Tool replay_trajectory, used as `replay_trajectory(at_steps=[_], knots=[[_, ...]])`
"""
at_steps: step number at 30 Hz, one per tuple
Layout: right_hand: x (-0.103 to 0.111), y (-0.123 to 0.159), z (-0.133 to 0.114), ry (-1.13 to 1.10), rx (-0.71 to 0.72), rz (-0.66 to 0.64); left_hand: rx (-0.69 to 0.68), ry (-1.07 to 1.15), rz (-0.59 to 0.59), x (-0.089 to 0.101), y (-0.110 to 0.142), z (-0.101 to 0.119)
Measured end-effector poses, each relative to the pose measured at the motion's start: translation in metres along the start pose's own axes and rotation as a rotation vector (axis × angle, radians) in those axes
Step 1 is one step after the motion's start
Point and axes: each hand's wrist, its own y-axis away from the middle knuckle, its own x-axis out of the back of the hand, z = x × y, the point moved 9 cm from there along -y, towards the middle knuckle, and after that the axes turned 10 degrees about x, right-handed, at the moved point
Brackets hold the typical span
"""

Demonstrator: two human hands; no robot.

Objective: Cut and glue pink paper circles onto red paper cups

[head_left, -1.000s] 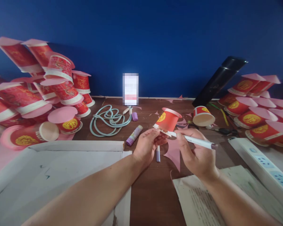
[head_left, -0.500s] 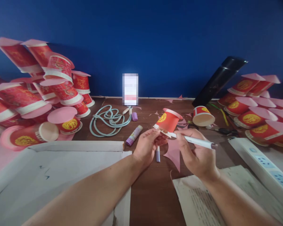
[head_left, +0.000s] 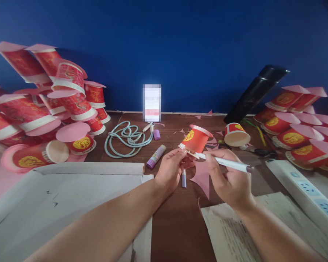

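My left hand [head_left: 171,169] is closed on the white rim of a red paper cup [head_left: 198,139] with a yellow emblem. The cup is upside down and tilted, with a pink paper disc [head_left: 200,130] on its base. In my right hand [head_left: 231,178] is a white marker [head_left: 231,163], its tip end at the cup's rim; whether it touches cannot be made out. Under my hands lie a marker cap [head_left: 183,179] and a pink paper scrap [head_left: 201,178]. A purple glue stick [head_left: 156,156] lies left of them, its cap [head_left: 156,135] apart.
Stacked red cups with pink discs stand at left [head_left: 71,105] and right [head_left: 292,136]. Another paper cup [head_left: 236,134] lies near a leaning black bottle [head_left: 255,96]. A coiled cable [head_left: 125,140], phone [head_left: 152,103], white box lid [head_left: 84,169], power strip [head_left: 306,187] and printed sheet [head_left: 229,222] surround my arms.
The whole view has shifted very slightly. Both hands keep their holds on the cup and marker, with almost no visible movement.
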Motion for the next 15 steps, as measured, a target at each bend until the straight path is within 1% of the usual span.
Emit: replay_trajectory(at_steps=[5, 11, 15], knots=[[-0.0035, -0.0015, -0.0028, -0.042, 0.019, -0.042, -0.003, 0.003, 0.001, 0.0003, -0.0003, -0.0002], [0.0029, 0.0012, 0.0002, 0.036, -0.005, 0.02, 0.002, -0.003, 0.011, -0.0004, 0.0, 0.0004], [0.0016, 0.001, 0.0007, 0.028, -0.007, 0.001, -0.002, 0.003, 0.017, 0.0, 0.0004, 0.001]])
